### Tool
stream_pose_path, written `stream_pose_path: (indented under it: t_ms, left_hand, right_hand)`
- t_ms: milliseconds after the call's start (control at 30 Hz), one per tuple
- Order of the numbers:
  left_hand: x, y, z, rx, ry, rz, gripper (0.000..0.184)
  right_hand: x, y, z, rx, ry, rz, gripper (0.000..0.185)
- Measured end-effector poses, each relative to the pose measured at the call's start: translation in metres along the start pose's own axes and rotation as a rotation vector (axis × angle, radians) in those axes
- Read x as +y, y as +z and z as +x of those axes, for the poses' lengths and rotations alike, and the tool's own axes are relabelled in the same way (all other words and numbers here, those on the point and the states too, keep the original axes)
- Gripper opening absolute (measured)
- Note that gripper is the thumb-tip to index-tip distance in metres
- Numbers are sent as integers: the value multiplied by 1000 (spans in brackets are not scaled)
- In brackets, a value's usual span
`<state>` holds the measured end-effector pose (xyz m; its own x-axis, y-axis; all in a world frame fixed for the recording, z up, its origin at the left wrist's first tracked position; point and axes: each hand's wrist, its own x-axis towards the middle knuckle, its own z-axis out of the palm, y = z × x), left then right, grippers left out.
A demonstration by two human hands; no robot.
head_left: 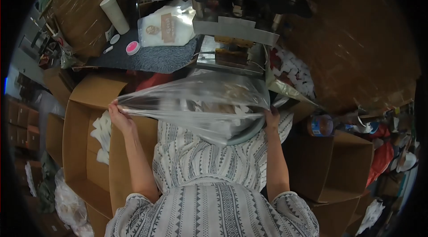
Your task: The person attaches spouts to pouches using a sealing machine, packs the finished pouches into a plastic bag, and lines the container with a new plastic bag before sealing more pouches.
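Note:
A clear plastic bag [178, 99] is stretched sideways between my two hands, above my lap. My left hand [121, 115] pinches its left end, over the edge of an open cardboard box. At the bag's right side, my right hand [271, 116] is closed on the plastic, its fingers partly dark. Beneath the bag, a round grey basin [250, 135] rests on my lap. Pale and brownish items show blurrily through the plastic; I cannot make them out.
A metal press machine [236, 32] stands ahead, beside a grey fluffy cloth [167, 58] holding a filled white pouch [169, 25]. The open cardboard box [84, 148] on the left contains white pieces. More cardboard boxes [347, 161] and a jar [320, 125] are at right.

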<state>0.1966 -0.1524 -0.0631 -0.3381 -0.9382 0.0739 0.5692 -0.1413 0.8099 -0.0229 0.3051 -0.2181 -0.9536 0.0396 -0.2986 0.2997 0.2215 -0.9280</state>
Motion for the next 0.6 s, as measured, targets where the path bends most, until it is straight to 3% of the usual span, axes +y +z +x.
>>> stream_pose_path:
  t_ms: [67, 167, 200, 267, 300, 367, 433, 500, 567, 600]
  left_hand:
    - [-13, -21, 12, 66, 198, 412, 29]
    - [-22, -26, 16, -18, 134, 256, 33]
    - [-14, -7, 2, -62, -1, 84, 39]
    - [1, 41, -33, -315, -37, 24, 40]
    - [3, 67, -57, -290, -144, -22, 39]
    - [-11, 90, -89, -654, -289, -103, 36]
    - [-29, 100, -106, -1009, -454, -21, 36]
    - [-35, 113, -121, -1080, -473, 155, 34]
    - [-37, 129, -132, -1156, -487, 329, 36]
    - [-35, 135, -137, -1256, -225, 603, 40]
  right_hand:
    - [-4, 4, -8, 229, -226, 154, 35]
    - [-29, 14, -27, 327, -408, 305, 26]
    - [-38, 18, -36, 322, -406, 306, 26]
    - [-58, 29, -64, 205, -291, 442, 13]
    - [-75, 41, -87, 183, -452, 382, 10]
    - [-87, 56, -110, 248, -741, 59, 15]
    - [-84, 56, -116, 182, -735, 54, 16]
    - [-92, 52, -121, 97, -895, -44, 14]
    - [-105, 47, -127, 68, -893, -47, 12]
    - [-109, 46, -131, 34, -886, -50, 11]
